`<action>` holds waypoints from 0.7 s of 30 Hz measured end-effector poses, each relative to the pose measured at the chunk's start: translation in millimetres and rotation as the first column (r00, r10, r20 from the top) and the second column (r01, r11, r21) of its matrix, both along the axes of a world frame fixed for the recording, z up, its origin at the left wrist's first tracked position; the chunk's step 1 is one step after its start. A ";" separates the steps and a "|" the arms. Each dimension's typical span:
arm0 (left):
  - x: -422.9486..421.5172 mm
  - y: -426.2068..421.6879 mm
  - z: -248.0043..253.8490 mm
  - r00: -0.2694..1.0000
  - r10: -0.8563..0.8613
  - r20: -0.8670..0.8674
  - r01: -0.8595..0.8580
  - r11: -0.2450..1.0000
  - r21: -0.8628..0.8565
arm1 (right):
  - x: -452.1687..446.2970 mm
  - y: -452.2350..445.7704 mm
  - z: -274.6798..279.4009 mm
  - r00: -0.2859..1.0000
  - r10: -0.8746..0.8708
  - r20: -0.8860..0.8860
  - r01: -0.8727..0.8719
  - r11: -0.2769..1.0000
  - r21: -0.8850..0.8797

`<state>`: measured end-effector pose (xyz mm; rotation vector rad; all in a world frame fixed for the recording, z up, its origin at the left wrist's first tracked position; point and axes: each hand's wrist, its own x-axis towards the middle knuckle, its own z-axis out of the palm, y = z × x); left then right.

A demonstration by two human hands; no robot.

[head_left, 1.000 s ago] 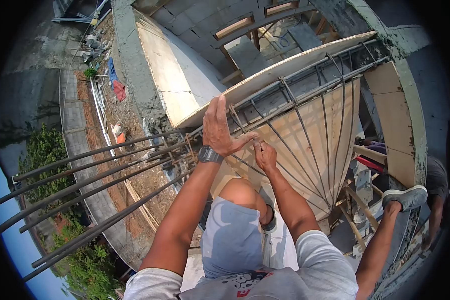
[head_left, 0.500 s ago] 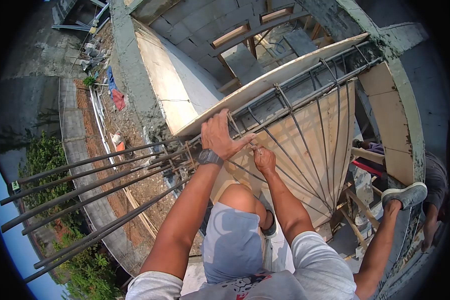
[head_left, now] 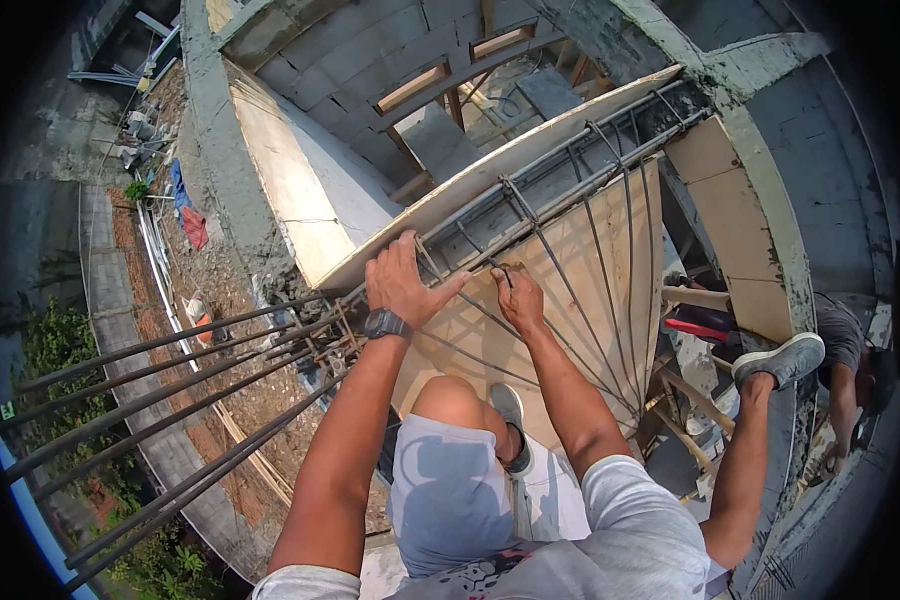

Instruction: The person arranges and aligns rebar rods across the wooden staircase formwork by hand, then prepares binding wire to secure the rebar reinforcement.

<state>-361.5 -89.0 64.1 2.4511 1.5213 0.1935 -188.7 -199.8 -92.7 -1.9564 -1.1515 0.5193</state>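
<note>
Two hands at the rebar (head_left: 610, 176).
Left hand (head_left: 398, 288) spread by far board (head_left: 520, 165); right hand (head_left: 519, 300) curled, can't tell what's pinched. Best: left braced, right steady.

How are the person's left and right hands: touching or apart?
Apart. In the head view, the left hand points its thumb toward the right hand, but a visible gap separates the thumb tip from it.
</note>
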 end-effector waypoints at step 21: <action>1.4 -1.2 1.7 1.000 -0.007 -0.025 0.007 1.000 -0.019 | 41.2 5.9 4.7 0.998 0.055 0.041 -0.052 0.997 -0.060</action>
